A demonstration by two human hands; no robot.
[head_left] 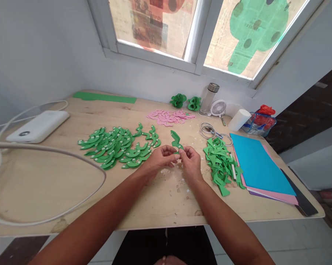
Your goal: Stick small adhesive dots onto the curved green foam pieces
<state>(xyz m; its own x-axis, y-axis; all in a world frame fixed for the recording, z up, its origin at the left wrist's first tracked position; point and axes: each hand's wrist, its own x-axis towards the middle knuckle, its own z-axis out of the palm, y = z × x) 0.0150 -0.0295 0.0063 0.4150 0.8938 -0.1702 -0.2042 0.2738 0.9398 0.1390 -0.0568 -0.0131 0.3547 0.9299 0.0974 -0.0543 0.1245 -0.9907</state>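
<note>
Both hands meet over the middle of the table, around a curvy green cutout (175, 137) that looks like foam or paper. My right hand (192, 162) pinches its lower part between thumb and fingers. From the other side my left hand (163, 156) closes on the cutout's lower end, which the fingers partly hide. Left of the hands lies a spread pile of curved green cutouts (110, 145) with small white patches. A heap of angular green scraps (219, 165) lies to the right, with a white marker (233, 171) on it.
Behind the hands are pink cutouts (168, 117), two green folded ornaments (178, 100), a bottle (208, 98), a small fan (218, 108) and scissors (209, 129). Blue sheets (261, 162) lie at right. A power bank (39, 126) and a looping white cable (80, 201) occupy the left.
</note>
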